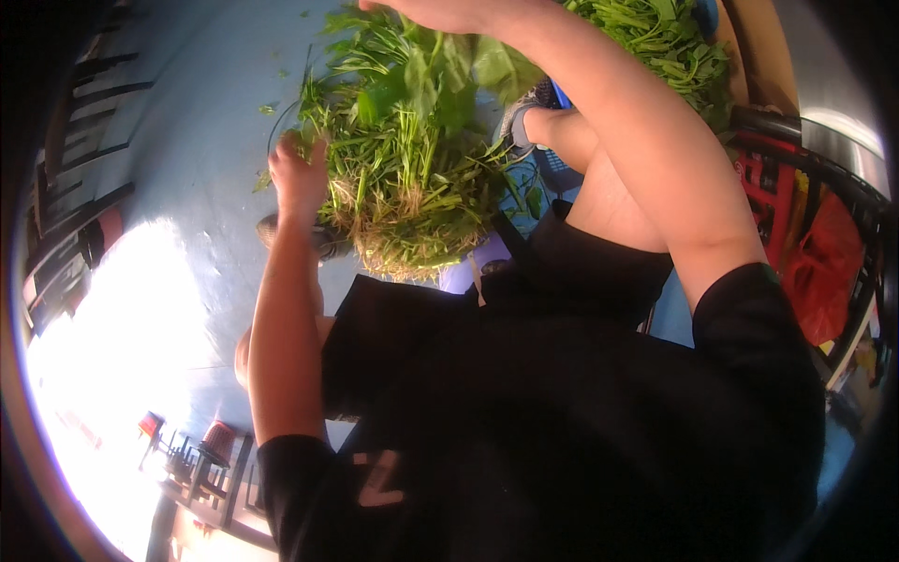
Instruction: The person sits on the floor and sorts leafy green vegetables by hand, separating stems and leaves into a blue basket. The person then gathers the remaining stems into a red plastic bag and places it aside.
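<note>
A large heap of leafy green vegetables with long stems and pale roots (414, 204) lies on the floor between my feet. My left hand (298, 168) is at the heap's left edge, fingers bent around some thin greens; whether it grips them is unclear. Above the far part of the heap, my right hand (439, 14) is partly cut off by the top rim of the view. Blurred broad leaves (491, 67) hang just under it, and its fingers do not show well enough to tell a hold. A second pile of greens (653, 49) sits beyond my right forearm.
A blue plastic basket (558, 172) stands by my right leg. Loose leaf scraps (267, 109) dot the blue floor (204, 119). On the right, a red plastic bag (825, 274) hangs near a dark rack. Dark chairs or racks line the left side, and bright sunlight falls on the floor.
</note>
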A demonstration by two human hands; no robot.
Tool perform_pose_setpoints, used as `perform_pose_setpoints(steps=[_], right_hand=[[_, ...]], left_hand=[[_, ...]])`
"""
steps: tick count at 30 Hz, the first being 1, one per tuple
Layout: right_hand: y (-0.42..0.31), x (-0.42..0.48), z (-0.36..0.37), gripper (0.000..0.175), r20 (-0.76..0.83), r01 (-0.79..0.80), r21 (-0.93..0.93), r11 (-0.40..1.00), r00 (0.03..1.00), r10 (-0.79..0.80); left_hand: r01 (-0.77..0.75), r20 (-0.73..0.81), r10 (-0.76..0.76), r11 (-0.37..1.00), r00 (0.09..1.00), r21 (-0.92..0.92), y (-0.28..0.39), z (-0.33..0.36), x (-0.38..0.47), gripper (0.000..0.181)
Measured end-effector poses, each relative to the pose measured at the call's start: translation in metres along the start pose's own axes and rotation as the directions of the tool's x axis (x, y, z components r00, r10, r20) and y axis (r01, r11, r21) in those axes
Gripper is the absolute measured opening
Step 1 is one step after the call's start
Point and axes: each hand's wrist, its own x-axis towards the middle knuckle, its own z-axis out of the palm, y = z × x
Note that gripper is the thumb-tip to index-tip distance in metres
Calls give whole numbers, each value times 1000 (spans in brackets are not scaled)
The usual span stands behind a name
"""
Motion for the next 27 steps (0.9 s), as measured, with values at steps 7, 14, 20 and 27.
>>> perform_pose_setpoints(steps=[7,14,20,27], right_hand=[[-21,-18,-59,27,-38,-89,-267,960,996,81],[-11,-4,-73,26,16,23,-323,946,1000,-19],[-29,-13,-96,13,23,-29,-466,884,999,45],[-36,-57,-147,27,-116,-65,-841,537,991,-62]], left_hand=[[-81,759,-36,990,650,117,25,154,-53,88],[-55,617,-202,927,760,371,40,219,-58,44],[716,847,-242,666,473,-210,8,159,-38,32],[630,840,-110,714,532,-306,12,126,-61,44]])
